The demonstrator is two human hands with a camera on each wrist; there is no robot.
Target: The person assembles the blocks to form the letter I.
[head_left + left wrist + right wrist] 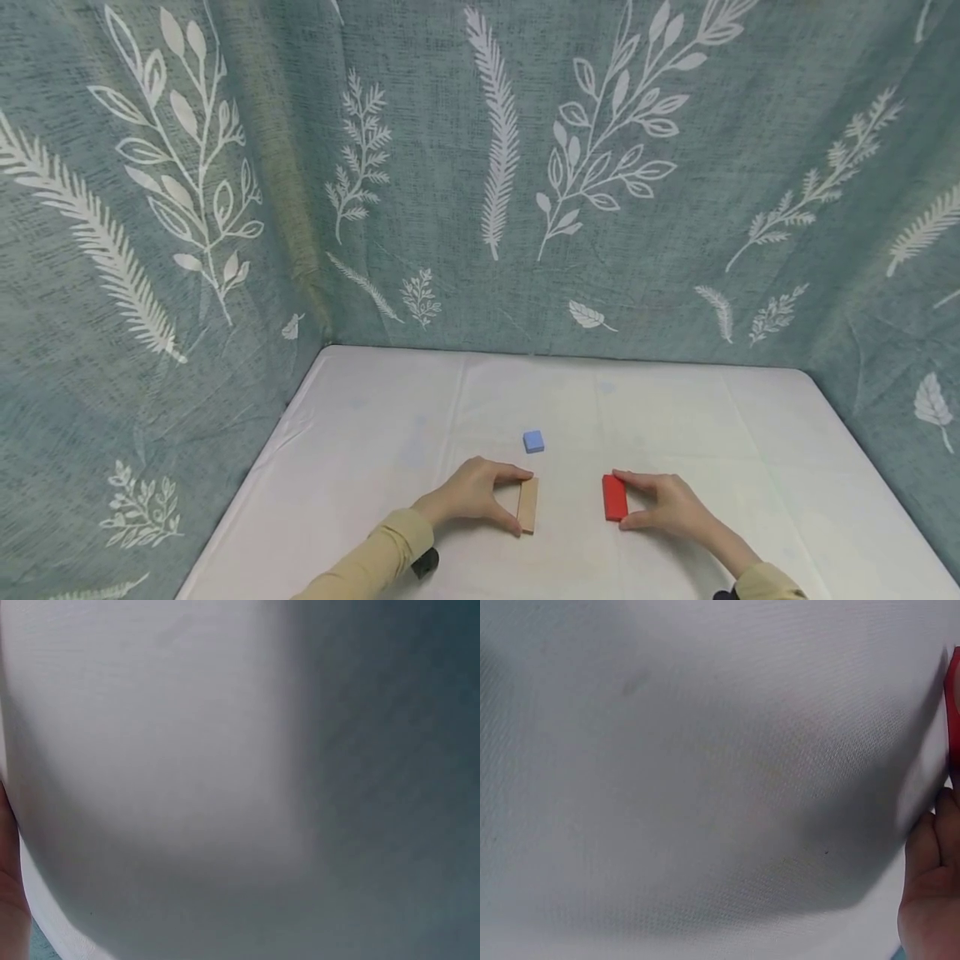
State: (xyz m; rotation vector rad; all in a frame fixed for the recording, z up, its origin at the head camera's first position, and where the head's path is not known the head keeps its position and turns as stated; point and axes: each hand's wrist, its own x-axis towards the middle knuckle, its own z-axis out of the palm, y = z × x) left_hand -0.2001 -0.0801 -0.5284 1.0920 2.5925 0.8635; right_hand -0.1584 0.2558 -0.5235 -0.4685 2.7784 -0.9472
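In the head view my left hand (474,493) pinches a plain wooden block (528,506) by its two ends, thumb at the near end and fingers at the far end. Opposite it, my right hand (664,506) holds a red block (615,497) the same way. The two blocks stand apart, with a strip of white cloth between them. A small blue block (533,442) lies just beyond the wooden one, touched by neither hand. At the right wrist view's edge a bit of the red block (954,712) shows; the left wrist view catches only a sliver of hand.
A white cloth covers the table (390,417). Blue-green curtains (450,167) with white leaf prints stand behind it and on both sides. A small black object (425,562) sits by the left sleeve's cuff.
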